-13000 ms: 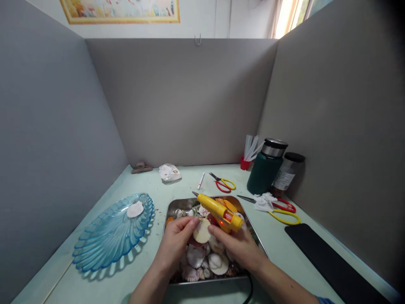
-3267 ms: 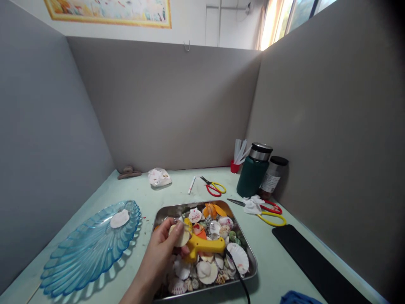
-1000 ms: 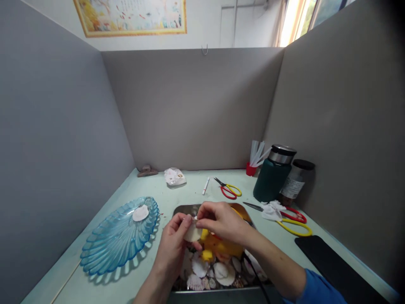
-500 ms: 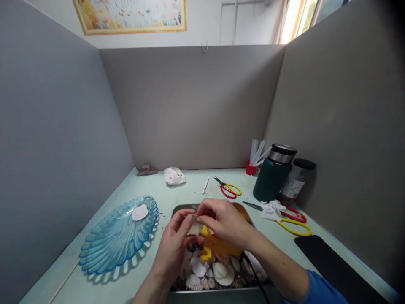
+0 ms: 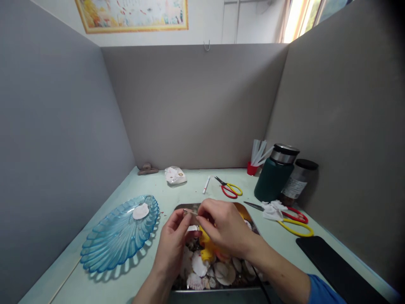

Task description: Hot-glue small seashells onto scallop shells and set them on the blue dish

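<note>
Presently, both hands are closed around one small thing above the tray. The left hand (image 5: 174, 240) grips a thin pale shell (image 5: 190, 212) between its thumb and fingers, and this shell is seen almost from its edge. The right hand (image 5: 226, 228) is bent over from the other side, with its thumb and fingertips pinching the right end of the same shell. A blue sleeve (image 5: 324, 290) covers the arm behind the right hand.

Directly below the two hands is a metal tray (image 5: 221, 290) filled with seashells (image 5: 200, 265). A yellow glue gun (image 5: 207, 253) lies on these seashells, partly hidden under the right hand; whether the hand touches it, I cannot tell. Its black cord (image 5: 262, 285) passes under the right forearm and over the near rim.

To the left of the left hand stands a blue dish (image 5: 110, 240) of ribbed shape, which carries a white piece (image 5: 141, 211) near its far end. Beyond the hands lie a crumpled white packet (image 5: 175, 175), a small white stick (image 5: 206, 185) and small scissors (image 5: 230, 190). To the right of the right hand are larger scissors (image 5: 297, 219) with white tissue (image 5: 274, 210) over them, and behind these a green bottle (image 5: 274, 179) leans beside a jar (image 5: 295, 183).
</note>
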The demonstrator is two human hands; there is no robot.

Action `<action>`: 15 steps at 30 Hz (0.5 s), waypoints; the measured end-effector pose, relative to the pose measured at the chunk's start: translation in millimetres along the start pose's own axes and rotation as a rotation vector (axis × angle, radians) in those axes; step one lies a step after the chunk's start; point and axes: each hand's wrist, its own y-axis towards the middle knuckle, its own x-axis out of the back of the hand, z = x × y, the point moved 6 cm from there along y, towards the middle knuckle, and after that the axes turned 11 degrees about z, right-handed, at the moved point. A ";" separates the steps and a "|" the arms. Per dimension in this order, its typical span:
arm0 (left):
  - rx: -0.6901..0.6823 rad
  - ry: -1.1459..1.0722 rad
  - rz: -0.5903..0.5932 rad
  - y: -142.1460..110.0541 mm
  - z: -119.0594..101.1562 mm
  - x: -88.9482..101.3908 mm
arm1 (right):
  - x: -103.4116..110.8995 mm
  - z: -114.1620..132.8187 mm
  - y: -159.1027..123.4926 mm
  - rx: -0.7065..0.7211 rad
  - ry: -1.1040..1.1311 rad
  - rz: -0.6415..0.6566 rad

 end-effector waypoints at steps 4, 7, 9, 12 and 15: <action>0.032 -0.143 0.055 -1.4 -0.9 -4.0 | -0.9 1.8 0.4 0.062 0.171 0.135; 0.099 -0.210 0.133 -1.8 1.2 -9.3 | 8.2 4.2 0.7 0.152 0.260 0.088; 0.113 -0.236 0.193 -1.9 2.0 -12.6 | 11.1 8.3 0.9 0.236 0.273 0.081; 0.100 -0.257 0.282 -2.4 2.3 -17.7 | 6.4 13.6 1.5 0.334 0.270 0.153; 0.124 -0.238 0.307 -2.6 4.8 -20.7 | 3.2 9.3 3.0 0.296 0.291 0.145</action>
